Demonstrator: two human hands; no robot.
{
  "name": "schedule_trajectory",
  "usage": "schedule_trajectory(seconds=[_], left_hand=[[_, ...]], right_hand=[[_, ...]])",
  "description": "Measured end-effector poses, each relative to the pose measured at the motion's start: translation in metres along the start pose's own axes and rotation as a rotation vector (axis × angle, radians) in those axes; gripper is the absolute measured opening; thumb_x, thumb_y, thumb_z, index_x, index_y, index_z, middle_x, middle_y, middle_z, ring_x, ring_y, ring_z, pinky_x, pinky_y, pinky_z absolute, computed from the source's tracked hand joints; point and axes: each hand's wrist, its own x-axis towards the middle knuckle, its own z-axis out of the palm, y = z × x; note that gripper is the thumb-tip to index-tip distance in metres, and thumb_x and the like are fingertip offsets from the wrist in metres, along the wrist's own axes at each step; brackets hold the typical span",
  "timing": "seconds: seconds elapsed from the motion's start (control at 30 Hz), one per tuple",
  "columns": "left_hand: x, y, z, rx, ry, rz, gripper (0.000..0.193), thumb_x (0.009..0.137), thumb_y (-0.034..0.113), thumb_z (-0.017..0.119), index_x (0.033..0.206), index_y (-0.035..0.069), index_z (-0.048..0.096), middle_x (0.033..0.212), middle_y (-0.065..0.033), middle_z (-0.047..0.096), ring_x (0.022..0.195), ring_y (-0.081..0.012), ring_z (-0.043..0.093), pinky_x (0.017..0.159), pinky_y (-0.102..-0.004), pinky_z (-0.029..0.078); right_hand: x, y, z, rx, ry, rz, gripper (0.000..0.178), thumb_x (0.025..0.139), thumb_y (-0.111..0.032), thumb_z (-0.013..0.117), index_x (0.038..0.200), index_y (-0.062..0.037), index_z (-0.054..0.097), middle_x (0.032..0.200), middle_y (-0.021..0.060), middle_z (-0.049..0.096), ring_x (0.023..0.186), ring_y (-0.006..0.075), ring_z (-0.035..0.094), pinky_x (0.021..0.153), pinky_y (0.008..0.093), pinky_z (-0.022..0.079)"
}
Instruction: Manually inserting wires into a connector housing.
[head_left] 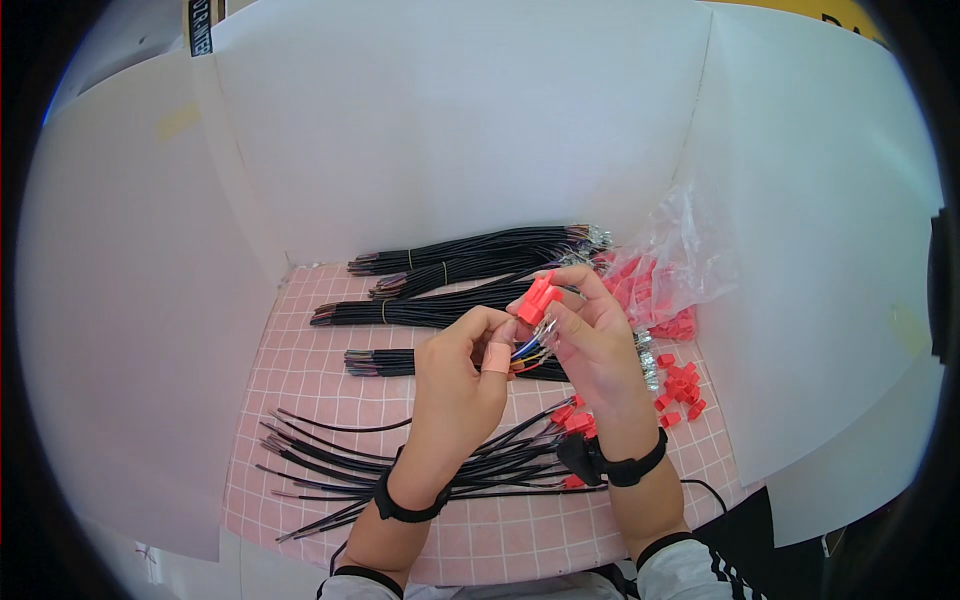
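Note:
Above the middle of the table, both my hands meet around a red plastic connector housing (540, 298). My right hand (596, 340) grips the housing between its fingers, thumb close to the metal terminals. With its fingers closed, my left hand (462, 372) pinches thin coloured wires (526, 350), blue, yellow and red among them, just below the housing. A pinkish strip wraps the left thumb. Metal-tipped wire ends show beside the right thumb. Whether any terminal sits inside the housing I cannot tell.
Bundles of black cables (470, 250) lie across the back of the pink checked table (300, 360). Loose black cables (340, 465) spread in front, with red housings at their right ends. Right of my hands are a clear bag (680, 270) of red housings and a loose pile (682, 385). White panels (460, 120) surround the table.

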Motion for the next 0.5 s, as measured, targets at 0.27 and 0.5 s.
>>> schedule_trajectory(seconds=[0.27,0.5], left_hand=[[0.0001,-0.0039,0.0013,-0.002,0.049,0.021,0.009,0.083,0.002,0.048,0.082,-0.003,0.055,0.062,-0.0062,0.056,0.054,-0.0072,0.053,0.047,-0.0206,0.042],[0.0053,-0.0044,-0.0004,-0.218,-0.08,-0.037,0.019,0.087,0.008,0.046,0.094,-0.006,0.056,0.075,-0.0083,0.06,0.065,-0.0106,0.058,0.06,-0.0232,0.05]], right_hand=[[0.0,0.0018,0.0009,-0.01,-0.05,-0.006,0.027,0.083,-0.009,0.057,0.107,-0.0015,0.047,0.095,0.0106,0.059,0.088,0.0143,0.056,0.076,0.0271,0.046],[0.0039,0.0012,-0.0039,-0.026,-0.031,0.007,0.028,0.083,-0.008,0.054,0.109,-0.0016,0.047,0.1,0.016,0.058,0.092,0.0214,0.057,0.079,0.0318,0.046]])
